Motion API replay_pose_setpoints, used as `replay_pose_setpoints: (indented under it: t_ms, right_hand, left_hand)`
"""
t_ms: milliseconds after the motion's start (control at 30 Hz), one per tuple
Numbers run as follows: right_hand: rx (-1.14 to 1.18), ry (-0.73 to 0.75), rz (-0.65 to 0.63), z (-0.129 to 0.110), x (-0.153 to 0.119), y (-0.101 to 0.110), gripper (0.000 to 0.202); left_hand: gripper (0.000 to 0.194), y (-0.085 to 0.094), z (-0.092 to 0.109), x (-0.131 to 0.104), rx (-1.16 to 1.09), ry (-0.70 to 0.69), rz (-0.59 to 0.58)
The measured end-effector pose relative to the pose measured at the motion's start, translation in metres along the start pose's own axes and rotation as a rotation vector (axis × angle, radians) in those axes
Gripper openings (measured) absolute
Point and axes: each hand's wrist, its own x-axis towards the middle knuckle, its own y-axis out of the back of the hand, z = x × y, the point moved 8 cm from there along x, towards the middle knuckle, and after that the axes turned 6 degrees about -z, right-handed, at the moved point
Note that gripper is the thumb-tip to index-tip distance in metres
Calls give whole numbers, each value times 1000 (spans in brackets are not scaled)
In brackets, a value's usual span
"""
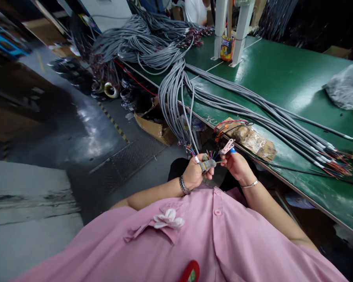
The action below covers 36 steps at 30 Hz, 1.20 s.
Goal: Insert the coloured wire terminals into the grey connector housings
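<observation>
My left hand (194,172), with grey covers on its thumb and finger, is closed around the end of a grey cable (197,159). Thin coloured wires (211,154) fan out of that end toward my right hand (237,167). Pinched in my right hand is a small pink slotted tool (228,146); its exact kind is unclear. A bit of blue (233,150) shows at the fingertips there. Left of my left hand, the grey cable bundle (172,94) hangs over the table edge, its ends showing coloured wires.
The green table (285,82) bears long grey cables (261,113) with stripped ends at the right. A taped wooden block (253,141) sits at its near edge. White posts (240,33) rise behind. An open carton (153,123) stands below; red-handled scissors (190,270) lie against my shirt.
</observation>
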Motion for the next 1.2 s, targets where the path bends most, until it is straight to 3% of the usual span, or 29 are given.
replay_pose_setpoints:
  t_ms: [200, 433, 533, 733, 967, 1200]
  right_hand:
    - [65, 56, 24, -5, -1, -3, 33]
    - [-40, 284, 156, -25, -7, 2, 36]
    - [-39, 256, 153, -25, -2, 1, 41]
    - [55, 131, -8, -19, 9, -11, 46]
    - [207, 218, 71, -16, 16, -4, 35]
    - [215, 172, 14, -11, 9, -9, 48]
  left_hand:
    - [33, -11, 8, 2, -38, 4, 22]
    - [29, -10, 1, 7, -12, 30, 27]
    - [28, -11, -2, 9, -19, 32, 27]
    - [29, -14, -4, 12, -10, 20, 20]
    - [29, -11, -11, 16, -5, 37, 14]
    - [31, -8, -8, 12, 5, 22, 36]
